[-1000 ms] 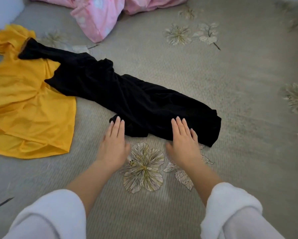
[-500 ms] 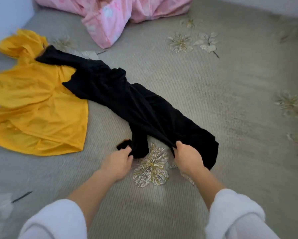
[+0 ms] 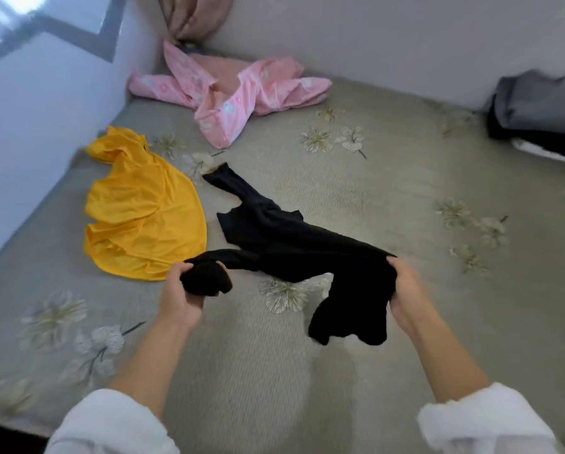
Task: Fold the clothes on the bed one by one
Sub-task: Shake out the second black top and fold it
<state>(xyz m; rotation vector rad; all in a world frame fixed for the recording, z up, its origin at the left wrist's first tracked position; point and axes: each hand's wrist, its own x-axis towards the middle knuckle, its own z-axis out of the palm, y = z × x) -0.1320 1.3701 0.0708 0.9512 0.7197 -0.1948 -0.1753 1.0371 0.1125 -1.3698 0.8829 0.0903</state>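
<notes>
Bed [image 3: 372, 208], yellow garment [image 3: 143, 217], pink garment [image 3: 241, 93]

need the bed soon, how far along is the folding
Done: no clearly folded piece shows. In hand: the left hand and right hand grip the black garment, its near end raised off the bed. Left: that one, plus the yellow garment and pink garment lying crumpled.

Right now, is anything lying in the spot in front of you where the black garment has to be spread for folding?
Nothing visible. The left hand and right hand grip the black garment, and the bedspread below it is bare. The yellow garment lies just left of it, the pink garment far back.
</notes>
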